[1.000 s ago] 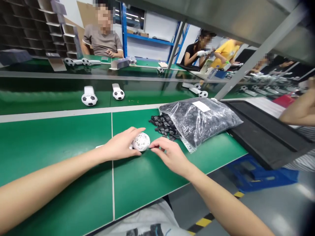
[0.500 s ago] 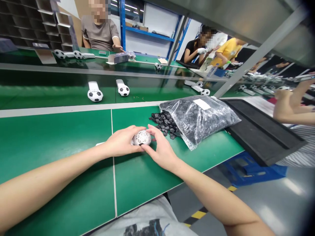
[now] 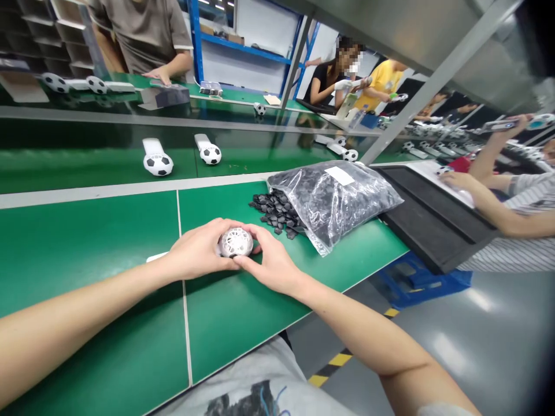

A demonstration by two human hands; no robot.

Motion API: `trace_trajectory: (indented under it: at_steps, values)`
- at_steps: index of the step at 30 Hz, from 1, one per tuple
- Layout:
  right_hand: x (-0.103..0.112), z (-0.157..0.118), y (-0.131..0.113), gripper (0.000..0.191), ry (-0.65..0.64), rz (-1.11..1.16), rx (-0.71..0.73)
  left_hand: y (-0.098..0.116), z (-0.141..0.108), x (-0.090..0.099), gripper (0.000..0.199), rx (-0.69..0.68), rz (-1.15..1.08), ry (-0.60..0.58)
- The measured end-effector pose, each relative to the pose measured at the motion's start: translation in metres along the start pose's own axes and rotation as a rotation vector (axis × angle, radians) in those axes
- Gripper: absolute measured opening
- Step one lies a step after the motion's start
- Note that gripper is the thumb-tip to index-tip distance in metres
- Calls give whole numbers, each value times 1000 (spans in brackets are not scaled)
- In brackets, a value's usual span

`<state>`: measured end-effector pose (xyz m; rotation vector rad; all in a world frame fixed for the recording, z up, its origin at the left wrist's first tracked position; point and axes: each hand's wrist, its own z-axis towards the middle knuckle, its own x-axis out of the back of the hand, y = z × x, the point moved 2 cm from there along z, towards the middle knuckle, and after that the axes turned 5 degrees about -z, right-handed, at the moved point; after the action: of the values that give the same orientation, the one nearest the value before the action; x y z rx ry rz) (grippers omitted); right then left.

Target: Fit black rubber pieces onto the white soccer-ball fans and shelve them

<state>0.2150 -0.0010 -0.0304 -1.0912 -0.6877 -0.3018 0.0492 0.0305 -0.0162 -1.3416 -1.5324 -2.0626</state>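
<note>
Left hand: curls around the round white plastic ball piece with holes (image 3: 236, 242), on its left side.
Right hand (image 3: 273, 260): pinches the ball piece's right side.
Ball piece: sits between both hands, over the shiny green table (image 3: 243, 312), near the small black flat bits (image 3: 280, 212).

Bare left hand (image 3: 197, 249) and right hand (image 3: 275, 264) face each other over the middle of the green tabletop (image 3: 243, 323), fingers curled, thumbs on the side toward the near edge, their tips close together. The left forearm (image 3: 87, 306) slants across the tabletop; the right forearm (image 3: 355, 329) crosses its near edge, elbow bent beyond it.
</note>
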Motion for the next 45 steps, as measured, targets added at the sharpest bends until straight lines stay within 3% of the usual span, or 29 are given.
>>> trace_trajectory:
  at_steps: [10, 13, 16, 19, 24, 32, 37, 40, 45]
  values:
    - [-2, 1, 1, 42, -17, 52, -83, 4, 0, -1, 55, -5, -65, 15]
    - [6, 3, 5, 41, -46, 51, -52, 4, -1, -2, 58, -11, -32, 1]
    - [30, 4, 19, 28, -20, -145, -42, 2, -3, 1, 65, -4, 25, -58]
    - [53, 4, 37, 13, 43, -531, -171, -5, -3, 8, 62, 35, 96, -121]
    - [55, 4, 46, 14, -45, -778, -232, -15, -3, 20, 63, -109, 221, -97]
    - [47, 17, 44, 16, -101, -754, -228, -21, -6, 12, 76, -124, 186, -49]
    - [44, 17, 50, 40, -187, -825, -200, -18, -7, 14, 77, -163, 158, -45]
    - [43, 14, 52, 48, -167, -749, -201, -11, -8, 18, 79, -110, 157, -46]
    - [37, 14, 43, 36, -210, -525, -170, 6, -10, 23, 77, 15, 109, -123]
